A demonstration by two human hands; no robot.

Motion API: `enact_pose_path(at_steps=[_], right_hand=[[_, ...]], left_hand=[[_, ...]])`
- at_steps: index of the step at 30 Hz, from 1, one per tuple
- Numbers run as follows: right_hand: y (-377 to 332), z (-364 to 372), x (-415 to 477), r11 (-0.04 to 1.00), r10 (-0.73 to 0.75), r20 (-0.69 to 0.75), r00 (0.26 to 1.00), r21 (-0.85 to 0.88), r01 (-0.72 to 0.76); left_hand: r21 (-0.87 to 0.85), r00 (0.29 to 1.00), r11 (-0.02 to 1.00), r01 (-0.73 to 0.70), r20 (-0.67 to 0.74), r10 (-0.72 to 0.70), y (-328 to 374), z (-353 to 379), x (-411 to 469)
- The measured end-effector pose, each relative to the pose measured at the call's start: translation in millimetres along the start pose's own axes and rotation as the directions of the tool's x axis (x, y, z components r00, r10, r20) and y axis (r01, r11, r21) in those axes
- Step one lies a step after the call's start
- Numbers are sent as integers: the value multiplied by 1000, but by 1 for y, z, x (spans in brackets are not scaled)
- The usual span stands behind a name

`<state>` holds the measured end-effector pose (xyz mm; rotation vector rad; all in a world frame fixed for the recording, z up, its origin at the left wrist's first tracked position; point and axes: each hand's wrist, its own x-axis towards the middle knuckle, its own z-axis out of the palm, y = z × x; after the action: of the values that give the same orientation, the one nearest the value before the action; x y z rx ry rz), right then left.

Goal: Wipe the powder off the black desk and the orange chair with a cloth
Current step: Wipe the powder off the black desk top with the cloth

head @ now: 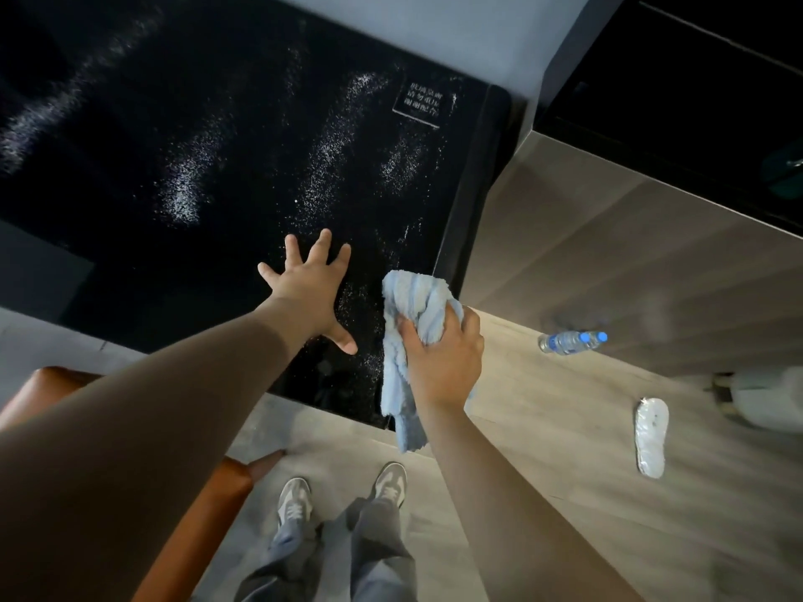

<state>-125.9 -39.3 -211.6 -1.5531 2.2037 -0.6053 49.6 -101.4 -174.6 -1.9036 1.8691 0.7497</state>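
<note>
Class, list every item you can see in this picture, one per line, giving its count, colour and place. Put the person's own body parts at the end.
desk: one, black, glossy, upper left and centre
powder: several streaks, white, across the desk top
label: one, white print, desk's far right corner
cloth: one, light blue, at the desk's right edge, bunched in the right hand
chair: one, orange, lower left beside the desk
water bottles: apparently two, clear with blue caps, lying on the floor at right
slipper: one, white, on the floor at right
floor: wood-look, grey-brown
shoes: two, grey and white, bottom centre
left hand: one, fingers spread over the desk
right hand: one, gripping the cloth
</note>
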Motion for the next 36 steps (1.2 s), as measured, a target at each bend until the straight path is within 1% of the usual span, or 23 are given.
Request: enact_pose_path(at_steps=[8, 12, 15, 17, 19, 24, 32, 36], right_hand=[[6, 2, -45, 1000, 27, -30, 999, -11, -27], [10, 3, -64, 999, 27, -48, 998, -17, -28], [10, 2, -75, 999, 43, -42, 998, -25, -44], [10, 1, -85, 999, 49, -35, 998, -19, -50], [11, 0, -95, 999, 44, -46, 998, 0, -44], [13, -2, -115, 997, 71, -26, 997, 3, -71], [14, -7, -134, 996, 90, 9, 996, -8, -90], [18, -13, -141, 994, 109, 68, 992, 16, -111]], left_hand=[[28, 999, 999, -29, -23, 29, -3, 3, -3], [3, 991, 995, -95, -92, 95, -19, 6, -10], [97, 979, 984, -147, -124, 159, -26, 13, -30], [121, 978, 979, -166, -105, 179, -30, 23, -45], [123, 984, 981, -147, -81, 157, -38, 36, -60], [75, 997, 997, -10, -74, 16, -58, 62, -74], [23, 996, 1000, -19, -89, 20, -59, 64, -72], [32, 996, 999, -15, -83, 18, -58, 62, -72]])
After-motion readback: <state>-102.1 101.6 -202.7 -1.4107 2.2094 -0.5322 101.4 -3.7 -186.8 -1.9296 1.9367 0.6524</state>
